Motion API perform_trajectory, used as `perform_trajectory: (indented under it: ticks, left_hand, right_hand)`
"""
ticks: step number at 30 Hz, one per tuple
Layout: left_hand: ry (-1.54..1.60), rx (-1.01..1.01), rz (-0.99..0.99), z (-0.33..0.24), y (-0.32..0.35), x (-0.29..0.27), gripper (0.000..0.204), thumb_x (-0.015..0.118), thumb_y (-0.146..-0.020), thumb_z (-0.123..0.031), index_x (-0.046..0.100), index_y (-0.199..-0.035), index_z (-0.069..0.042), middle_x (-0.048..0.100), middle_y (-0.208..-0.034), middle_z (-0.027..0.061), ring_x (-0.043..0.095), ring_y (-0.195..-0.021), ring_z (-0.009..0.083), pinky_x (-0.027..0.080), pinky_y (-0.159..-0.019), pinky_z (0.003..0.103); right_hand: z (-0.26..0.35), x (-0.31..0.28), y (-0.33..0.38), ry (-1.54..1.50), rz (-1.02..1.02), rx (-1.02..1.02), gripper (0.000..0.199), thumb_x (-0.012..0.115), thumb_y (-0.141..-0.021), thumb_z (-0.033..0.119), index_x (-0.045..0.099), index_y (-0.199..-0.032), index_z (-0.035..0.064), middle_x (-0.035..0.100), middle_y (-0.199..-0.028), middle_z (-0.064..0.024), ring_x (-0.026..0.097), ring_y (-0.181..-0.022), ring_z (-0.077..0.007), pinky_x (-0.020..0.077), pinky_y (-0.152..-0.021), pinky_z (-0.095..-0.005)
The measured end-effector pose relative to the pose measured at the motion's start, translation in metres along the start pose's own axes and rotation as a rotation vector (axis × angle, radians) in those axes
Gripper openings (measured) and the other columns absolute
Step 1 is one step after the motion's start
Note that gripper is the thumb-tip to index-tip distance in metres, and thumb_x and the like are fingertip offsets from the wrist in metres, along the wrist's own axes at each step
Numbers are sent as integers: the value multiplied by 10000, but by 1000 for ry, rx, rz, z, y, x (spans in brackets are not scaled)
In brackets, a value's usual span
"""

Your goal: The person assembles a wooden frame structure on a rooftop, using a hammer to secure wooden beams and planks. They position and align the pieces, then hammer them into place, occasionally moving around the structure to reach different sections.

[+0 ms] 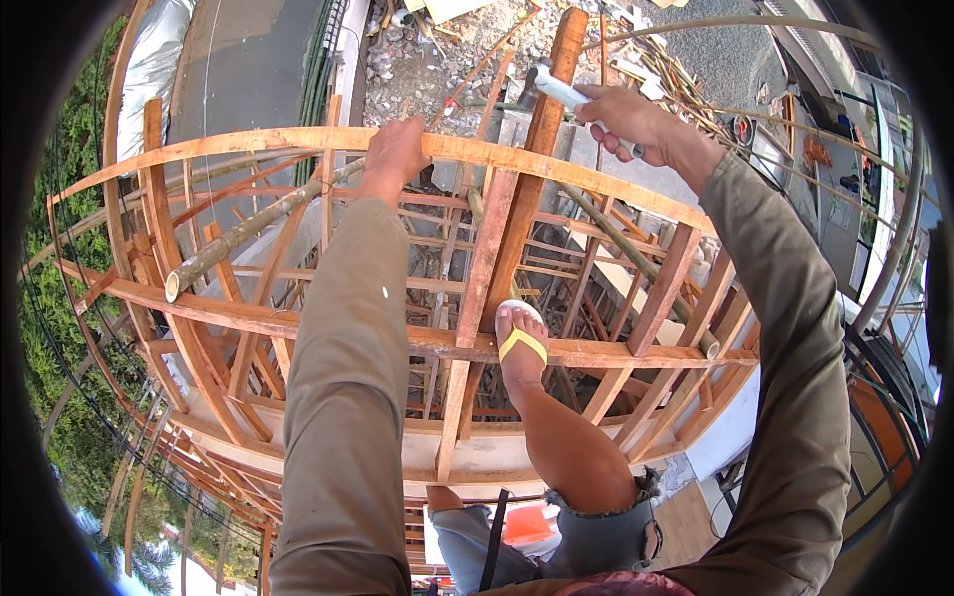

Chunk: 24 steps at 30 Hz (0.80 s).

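My left hand [396, 151] is closed over the top of a long wooden batten [556, 171] that runs across the roof frame. To the right, my raised right hand [632, 121] grips a hammer [562, 91] by its pale handle. The dark hammer head overlaps a thick reddish-brown wooden beam [564, 50] in the picture; I cannot tell whether they touch. This beam rises away from me, passing the batten near its middle. Beneath the batten, a wooden rafter [487, 263] slopes down toward me.
My foot in a yellow-strapped sandal [523, 343] stands on a lower crosspiece [437, 343]. Open gaps between the timbers show a long drop. A bamboo pole [248, 240] lies through the frame at left. Cables [50, 368] hang at the left, and rubble [397, 70] covers the ground beyond.
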State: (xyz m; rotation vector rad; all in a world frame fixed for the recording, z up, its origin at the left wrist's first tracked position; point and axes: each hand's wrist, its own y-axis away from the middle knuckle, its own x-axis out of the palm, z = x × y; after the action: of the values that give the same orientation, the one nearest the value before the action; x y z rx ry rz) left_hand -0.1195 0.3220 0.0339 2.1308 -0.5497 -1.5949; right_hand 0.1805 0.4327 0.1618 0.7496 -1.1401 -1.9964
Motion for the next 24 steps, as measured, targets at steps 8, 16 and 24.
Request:
perform_trajectory:
  ticks: [8, 16, 24]
  left_hand:
    - [-3, 8, 21, 0, 1, 4, 353, 807, -778, -167, 651, -1070, -45, 722, -1044, 179, 675, -1053, 370, 551, -897, 468]
    - [21, 33, -34, 3, 4, 10, 369, 830, -769, -177, 651, -1064, -47, 718, -1038, 185, 676, -1041, 373, 549, -893, 471]
    - [22, 30, -17, 7, -2, 6, 453, 841, -753, -194, 648, -1142, -63, 707, -1068, 196, 660, -1066, 380, 534, -915, 476]
  right_hand:
    - [28, -16, -1, -67, -710, -354, 401, 487, -1038, 244, 481, -1384, 42, 502, -730, -19, 475, -549, -99, 424, -445, -310]
    - [63, -45, 15, -101, -613, -414, 348, 467, -1038, 248, 464, -1323, 48, 476, -698, -13, 448, -523, -115, 423, -434, -323]
    - [12, 14, 20, 213, 133, 99, 552, 431, -1051, 238, 319, -1572, 97, 481, -770, -28, 480, -591, -101, 427, -474, -310]
